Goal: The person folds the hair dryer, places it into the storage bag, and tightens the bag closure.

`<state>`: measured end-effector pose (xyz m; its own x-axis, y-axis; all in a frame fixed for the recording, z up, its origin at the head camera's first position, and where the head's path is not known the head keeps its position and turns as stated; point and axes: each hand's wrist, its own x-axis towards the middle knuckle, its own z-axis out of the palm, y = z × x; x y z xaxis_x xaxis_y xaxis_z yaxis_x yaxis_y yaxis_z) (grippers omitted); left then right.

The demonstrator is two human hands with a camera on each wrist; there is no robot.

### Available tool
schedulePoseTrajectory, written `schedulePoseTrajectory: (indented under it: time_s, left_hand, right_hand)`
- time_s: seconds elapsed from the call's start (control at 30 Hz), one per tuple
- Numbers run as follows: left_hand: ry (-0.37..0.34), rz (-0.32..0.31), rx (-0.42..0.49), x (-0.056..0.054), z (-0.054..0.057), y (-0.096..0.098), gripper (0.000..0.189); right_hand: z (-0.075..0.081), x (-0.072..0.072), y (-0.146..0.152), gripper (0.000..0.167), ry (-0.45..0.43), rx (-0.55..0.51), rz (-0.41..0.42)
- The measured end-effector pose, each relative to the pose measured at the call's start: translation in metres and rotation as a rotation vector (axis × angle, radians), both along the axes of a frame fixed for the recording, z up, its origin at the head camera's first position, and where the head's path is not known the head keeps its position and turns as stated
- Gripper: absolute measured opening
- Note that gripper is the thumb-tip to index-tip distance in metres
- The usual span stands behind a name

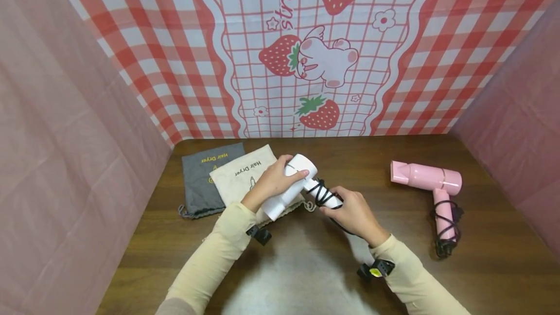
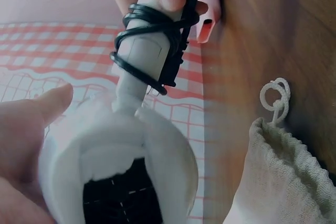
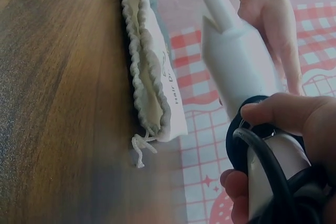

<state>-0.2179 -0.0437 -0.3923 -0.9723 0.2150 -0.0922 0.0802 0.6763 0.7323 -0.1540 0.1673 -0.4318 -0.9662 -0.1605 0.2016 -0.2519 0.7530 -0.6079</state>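
Both hands hold a white hair dryer (image 1: pixel 286 196) above the table, near the cream bag. My left hand (image 1: pixel 274 179) grips its barrel, with the thumb across the top near the round rear end. Around the handle, wrapped in black cord (image 1: pixel 322 193), my right hand (image 1: pixel 352 210) curls its fingers. In the right wrist view the flat nozzle (image 3: pixel 223 11) points up, away from the right hand. Partly under the left hand lies the cream drawstring bag (image 1: pixel 232 179), printed "Hair Dryer"; its gathered mouth (image 3: pixel 144 61) shows in the right wrist view.
A grey drawstring bag (image 1: pixel 199 174) lies at the left, partly beneath the cream one. On the right side of the wooden table (image 1: pixel 393 261) rests a pink hair dryer (image 1: pixel 424 176), cord wound on its handle. A checked strawberry cloth (image 1: pixel 175 62) hangs behind.
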Motion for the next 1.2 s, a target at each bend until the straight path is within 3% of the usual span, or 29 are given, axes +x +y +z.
schedulePoseTrajectory:
  time_s: [0.23, 0.57, 0.77, 1.0, 1.2]
  left_hand:
    - [-0.059, -0.050, 0.035, -0.003, -0.004, -0.004, 0.075]
    - [-0.078, -0.079, 0.043, -0.005, -0.007, -0.006, 0.072]
    - [-0.105, -0.063, -0.015, -0.005, -0.009, -0.006, 0.070]
    - [-0.091, -0.020, -0.038, -0.001, -0.015, -0.004, 0.077]
    - [-0.085, 0.023, -0.009, 0.001, -0.018, -0.004, 0.077]
  right_hand:
    - [-0.001, 0.002, -0.001, 0.040, 0.049, 0.008, 0.026]
    - [-0.003, 0.003, -0.002, 0.037, 0.077, -0.003, 0.053]
    - [-0.007, 0.002, -0.002, 0.034, 0.080, -0.019, 0.070]
    - [-0.010, 0.002, -0.003, 0.033, 0.077, -0.020, 0.080]
    - [-0.008, 0.000, -0.003, 0.035, 0.038, -0.009, 0.082]
